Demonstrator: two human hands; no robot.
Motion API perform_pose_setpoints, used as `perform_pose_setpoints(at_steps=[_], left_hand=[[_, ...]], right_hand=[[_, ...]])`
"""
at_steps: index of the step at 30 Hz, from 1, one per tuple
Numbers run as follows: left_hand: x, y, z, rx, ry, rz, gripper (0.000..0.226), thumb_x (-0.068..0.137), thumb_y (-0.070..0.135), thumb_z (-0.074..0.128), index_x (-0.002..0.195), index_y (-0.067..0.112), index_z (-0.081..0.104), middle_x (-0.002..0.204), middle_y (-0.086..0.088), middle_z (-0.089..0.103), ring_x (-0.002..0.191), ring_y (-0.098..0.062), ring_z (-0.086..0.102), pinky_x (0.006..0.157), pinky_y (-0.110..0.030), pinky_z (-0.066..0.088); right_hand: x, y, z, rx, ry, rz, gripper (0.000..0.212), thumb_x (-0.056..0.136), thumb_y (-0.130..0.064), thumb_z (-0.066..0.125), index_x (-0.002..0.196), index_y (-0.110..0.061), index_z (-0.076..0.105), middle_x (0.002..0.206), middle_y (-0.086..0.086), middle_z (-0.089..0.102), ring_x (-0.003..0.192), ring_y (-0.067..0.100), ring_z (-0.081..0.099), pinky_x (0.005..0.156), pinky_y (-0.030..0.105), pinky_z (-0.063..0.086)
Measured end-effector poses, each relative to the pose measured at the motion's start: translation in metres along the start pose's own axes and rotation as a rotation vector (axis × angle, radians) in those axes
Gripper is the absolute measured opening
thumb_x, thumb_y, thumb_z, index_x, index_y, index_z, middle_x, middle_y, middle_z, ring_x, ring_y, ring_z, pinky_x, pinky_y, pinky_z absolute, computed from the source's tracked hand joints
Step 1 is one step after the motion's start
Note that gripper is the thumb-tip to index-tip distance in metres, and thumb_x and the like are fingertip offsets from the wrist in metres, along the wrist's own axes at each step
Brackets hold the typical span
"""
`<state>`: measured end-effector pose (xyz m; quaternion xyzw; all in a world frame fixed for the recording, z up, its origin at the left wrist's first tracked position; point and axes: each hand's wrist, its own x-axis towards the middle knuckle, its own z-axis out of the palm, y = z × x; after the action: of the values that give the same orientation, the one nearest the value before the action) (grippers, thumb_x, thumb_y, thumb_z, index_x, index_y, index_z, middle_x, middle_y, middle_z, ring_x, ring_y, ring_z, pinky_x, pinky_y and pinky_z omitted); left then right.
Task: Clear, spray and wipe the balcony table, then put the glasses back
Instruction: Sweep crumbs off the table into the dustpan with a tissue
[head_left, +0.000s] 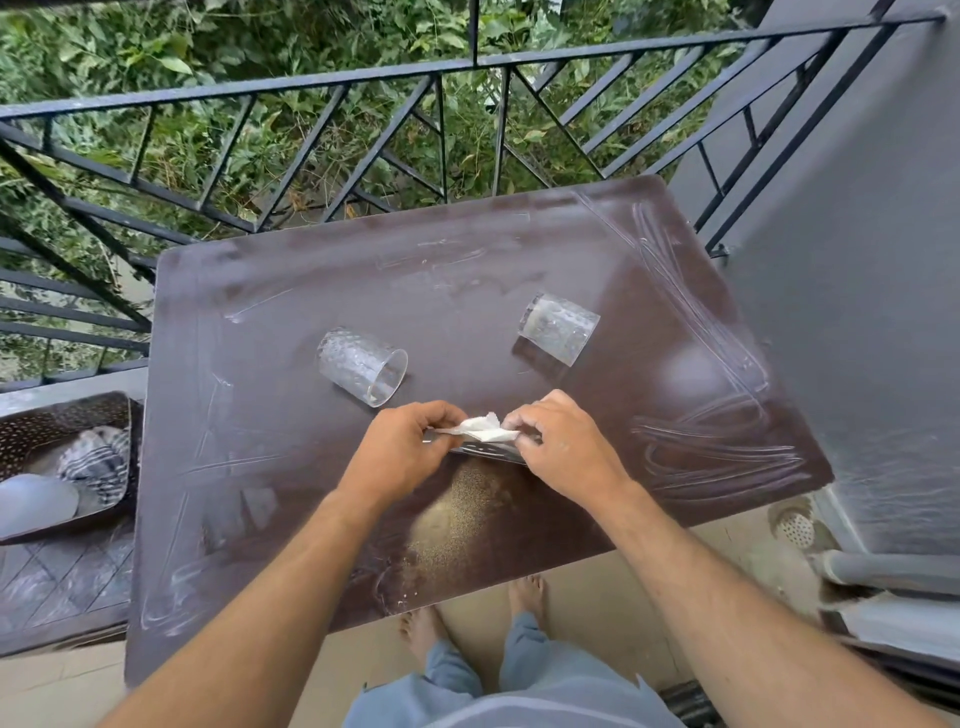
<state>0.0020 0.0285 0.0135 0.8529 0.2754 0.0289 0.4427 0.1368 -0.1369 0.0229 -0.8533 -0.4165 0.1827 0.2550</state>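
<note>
**Head view: tissue between both hands, glasses on the table**

Head view looks down on the brown table, set against the railing. We hold a white tissue between both hands just above the near-centre of the top. Left hand is closed in a pinch on its left end; right hand is closed in a pinch on its right end. The tissue's long axis runs left to right, between the two grips. A thin shiny strip shows under the tissue; we cannot tell what it is.

Two clear textured glasses stand on the table, both beyond the hands. Left glass is near, up and left of the left hand, so that hand is nearer to it. Right glass is farther off, beyond the right hand.

Surface shows pale wipe streaks, heaviest at the right side, and a sandy speckled patch just on our side of the hands. Judgement: wiping is not finished; the patch remains.

A tray holding a striped cloth sits left of the table.

No brand, label or writing is readable.
</note>
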Motion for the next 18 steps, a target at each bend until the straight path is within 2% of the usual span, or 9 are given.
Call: perform_pose_setpoints(at_steps=[4, 8, 12, 15, 18], left_hand=[[-0.006, -0.006, 0.001, 0.164, 0.001, 0.062, 0.016, 0.088, 0.026, 0.064, 0.099, 0.033, 0.074, 0.094, 0.012, 0.076, 0.074, -0.007, 0.065, 0.078, -0.029, 0.054], [-0.006, -0.01, 0.003, 0.236, -0.029, 0.162, 0.019, 0.096, 0.024, 0.059, 0.105, 0.023, 0.075, 0.102, 0.009, 0.073, 0.096, -0.015, 0.061, 0.089, -0.03, 0.049], [-0.004, -0.009, 0.004, 0.268, -0.005, 0.142, 0.022, 0.098, 0.019, 0.057, 0.111, 0.022, 0.074, 0.098, 0.005, 0.071, 0.098, -0.017, 0.058, 0.089, -0.028, 0.046], [-0.001, -0.008, 0.001, 0.261, 0.046, 0.105, 0.019, 0.095, 0.022, 0.06, 0.108, 0.027, 0.073, 0.091, 0.003, 0.07, 0.093, -0.018, 0.063, 0.083, -0.028, 0.047], [0.005, -0.007, -0.003, 0.278, 0.063, 0.133, 0.017, 0.094, 0.022, 0.063, 0.105, 0.027, 0.076, 0.093, 0.003, 0.073, 0.092, -0.017, 0.063, 0.077, -0.022, 0.041]], right_hand=[[-0.006, 0.009, 0.013, -0.068, 0.021, -0.026, 0.028, 0.087, -0.009, 0.057, 0.104, -0.021, 0.077, 0.091, -0.012, 0.074, 0.092, 0.015, 0.052, 0.084, 0.022, 0.044], [-0.011, 0.012, 0.022, -0.072, 0.011, -0.012, 0.031, 0.088, -0.008, 0.055, 0.108, -0.019, 0.076, 0.092, -0.006, 0.076, 0.088, 0.018, 0.056, 0.082, 0.033, 0.05], [-0.014, 0.009, 0.021, -0.03, 0.013, 0.031, 0.033, 0.09, -0.007, 0.054, 0.112, -0.019, 0.076, 0.096, -0.003, 0.075, 0.091, 0.02, 0.058, 0.084, 0.031, 0.049], [-0.013, 0.007, 0.019, -0.033, -0.004, 0.053, 0.034, 0.092, -0.008, 0.053, 0.115, -0.02, 0.074, 0.097, -0.001, 0.075, 0.092, 0.021, 0.058, 0.085, 0.032, 0.048], [-0.011, 0.008, 0.02, -0.059, 0.012, 0.056, 0.033, 0.092, -0.01, 0.052, 0.115, -0.021, 0.074, 0.1, -0.006, 0.075, 0.09, 0.019, 0.055, 0.083, 0.028, 0.046]])
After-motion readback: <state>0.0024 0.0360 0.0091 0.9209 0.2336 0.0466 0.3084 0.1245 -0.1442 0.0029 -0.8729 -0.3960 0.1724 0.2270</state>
